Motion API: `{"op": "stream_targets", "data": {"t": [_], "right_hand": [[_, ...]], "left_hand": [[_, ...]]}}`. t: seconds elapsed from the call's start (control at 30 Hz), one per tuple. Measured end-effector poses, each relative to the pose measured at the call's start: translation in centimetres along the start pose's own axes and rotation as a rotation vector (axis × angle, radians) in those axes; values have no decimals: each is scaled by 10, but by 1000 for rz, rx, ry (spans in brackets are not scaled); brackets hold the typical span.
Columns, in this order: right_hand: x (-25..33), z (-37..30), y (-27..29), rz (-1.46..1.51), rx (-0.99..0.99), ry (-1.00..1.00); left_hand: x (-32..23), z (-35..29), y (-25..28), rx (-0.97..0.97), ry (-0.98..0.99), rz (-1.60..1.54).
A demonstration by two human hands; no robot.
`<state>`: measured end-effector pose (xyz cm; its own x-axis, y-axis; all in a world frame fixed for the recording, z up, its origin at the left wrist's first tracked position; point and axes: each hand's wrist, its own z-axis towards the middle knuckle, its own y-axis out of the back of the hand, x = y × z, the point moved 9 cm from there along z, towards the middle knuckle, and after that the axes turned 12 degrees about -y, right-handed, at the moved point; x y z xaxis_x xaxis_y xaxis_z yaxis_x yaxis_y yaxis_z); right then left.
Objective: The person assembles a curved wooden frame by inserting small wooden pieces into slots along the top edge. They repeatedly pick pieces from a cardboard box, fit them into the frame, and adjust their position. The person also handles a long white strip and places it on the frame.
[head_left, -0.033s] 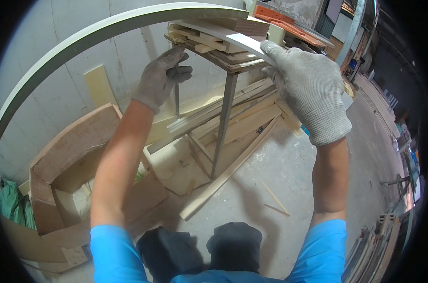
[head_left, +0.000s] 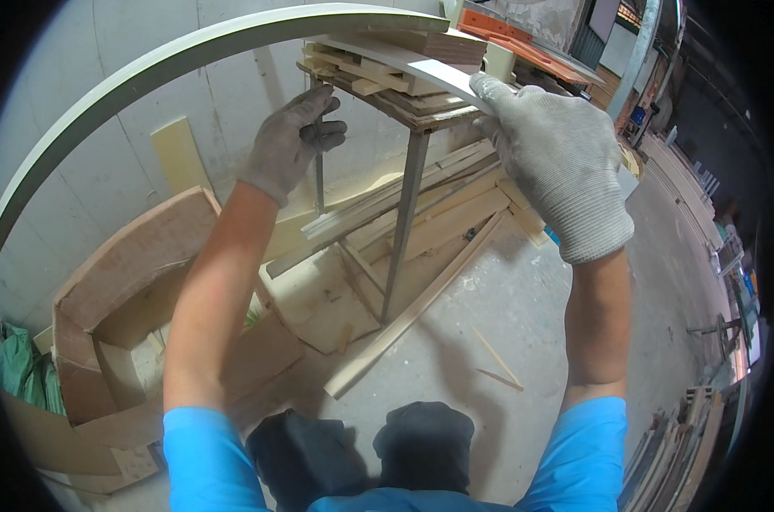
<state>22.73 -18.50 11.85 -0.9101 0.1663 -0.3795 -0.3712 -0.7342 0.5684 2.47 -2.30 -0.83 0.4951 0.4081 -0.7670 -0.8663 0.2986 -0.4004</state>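
My right hand (head_left: pixel 557 162), in a light grey knit glove, grips the near end of a thin white board (head_left: pixel 404 58). The board lies on top of a stack of wood offcuts (head_left: pixel 387 81), which rests on a metal stand (head_left: pixel 406 213). My left hand (head_left: pixel 289 141), in a dark grey glove, is under the stack's left side with its fingers curled around the stand's thin back leg (head_left: pixel 319 183). A long curved white strip (head_left: pixel 148 72) arches over both hands from the left edge to the top.
Long wooden boards and slats (head_left: pixel 421 222) lie on the concrete floor under and behind the stand. An open cardboard box (head_left: pixel 122 290) stands at the left beside a green bag (head_left: pixel 16 367). A white wall is behind. My dark shoes (head_left: pixel 361 452) are below.
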Motion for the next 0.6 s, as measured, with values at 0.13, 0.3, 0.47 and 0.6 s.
{"op": "stream_targets", "data": {"t": [0.13, 0.3, 0.47, 0.6], "right_hand": [[-1, -7, 12, 45, -101, 57], [-5, -6, 12, 104, -91, 37], [9, -2, 3, 46, -61, 12], [12, -1, 6, 69, -55, 42]], "left_hand": [[7, -3, 7, 6, 19, -32], [8, -6, 12, -32, 21, -25], [11, -13, 10, -14, 53, -37], [11, -19, 14, 5, 68, 17]]}}
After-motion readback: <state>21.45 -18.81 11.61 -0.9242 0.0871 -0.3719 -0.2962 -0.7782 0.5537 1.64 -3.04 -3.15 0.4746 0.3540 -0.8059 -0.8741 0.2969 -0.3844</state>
